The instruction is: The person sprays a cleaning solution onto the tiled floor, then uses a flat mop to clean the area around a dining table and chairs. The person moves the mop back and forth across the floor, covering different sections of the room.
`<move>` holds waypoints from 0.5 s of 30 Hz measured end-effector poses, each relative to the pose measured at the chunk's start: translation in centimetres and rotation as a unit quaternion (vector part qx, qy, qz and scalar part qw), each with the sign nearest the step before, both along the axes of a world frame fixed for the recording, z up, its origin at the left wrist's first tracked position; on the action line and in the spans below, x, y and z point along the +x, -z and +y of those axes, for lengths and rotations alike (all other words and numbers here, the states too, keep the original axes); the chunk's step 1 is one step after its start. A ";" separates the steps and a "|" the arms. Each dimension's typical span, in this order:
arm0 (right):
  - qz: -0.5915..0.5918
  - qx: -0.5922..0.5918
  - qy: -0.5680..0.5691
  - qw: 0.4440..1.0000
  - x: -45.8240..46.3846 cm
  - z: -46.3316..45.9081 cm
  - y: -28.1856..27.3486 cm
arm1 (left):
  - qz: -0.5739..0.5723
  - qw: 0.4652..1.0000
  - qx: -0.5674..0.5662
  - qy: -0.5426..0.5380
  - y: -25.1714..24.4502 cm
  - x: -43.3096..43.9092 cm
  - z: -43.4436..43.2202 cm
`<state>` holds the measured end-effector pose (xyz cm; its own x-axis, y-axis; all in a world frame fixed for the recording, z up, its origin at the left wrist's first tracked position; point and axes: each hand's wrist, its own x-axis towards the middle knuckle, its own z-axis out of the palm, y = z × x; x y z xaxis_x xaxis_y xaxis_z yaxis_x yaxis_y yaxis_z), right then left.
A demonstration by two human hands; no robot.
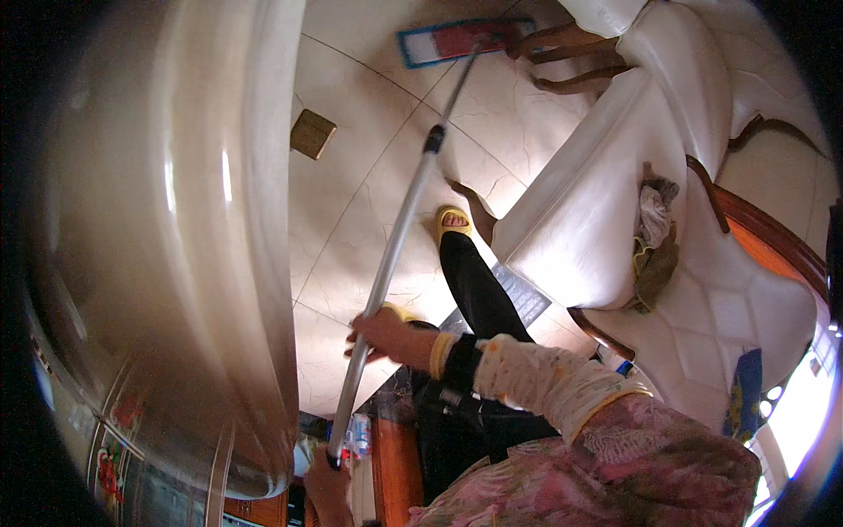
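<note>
A flat mop lies across the picture, its silvery telescopic pole (400,227) running from bottom centre to the top. My right hand (388,336) is closed around the pole's lower half. At the pole's bottom end, my left hand (327,484) grips it, partly cut off by the picture's edge. The mop head (461,41), blue-rimmed with a red and white middle, rests on the tiled floor (369,197) beside brown curved chair legs (573,56). It is slightly blurred.
A large glossy pale surface (197,197) fills the left. White padded chairs (579,191) stand at right, one with crumpled cloths (655,217) on it. A small brown block (313,134) sits on the floor. My feet in yellow slippers (454,222) stand near a chair leg.
</note>
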<state>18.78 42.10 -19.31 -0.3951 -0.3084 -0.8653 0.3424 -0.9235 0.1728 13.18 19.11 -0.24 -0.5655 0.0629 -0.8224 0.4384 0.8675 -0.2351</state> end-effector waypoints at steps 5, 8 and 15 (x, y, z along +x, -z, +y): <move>0.053 -0.077 -0.108 0.990 0.3 -6.9 -3.7 | -0.024 0.968 0.014 0.247 -5.3 3.5 -8.9; 0.121 -0.085 -0.121 0.982 1.7 -7.1 -3.6 | 0.021 0.982 0.118 0.148 -6.1 5.8 -8.6; 0.061 0.096 -0.116 0.987 1.3 2.8 3.1 | -0.087 0.981 0.122 -0.120 2.4 4.0 3.0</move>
<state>20.12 44.89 -22.46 -0.4375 -0.2381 -0.8671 0.5562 -0.8294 -0.0529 17.21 22.14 -2.62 -0.4398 0.1520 -0.8851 0.2290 0.9720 0.0531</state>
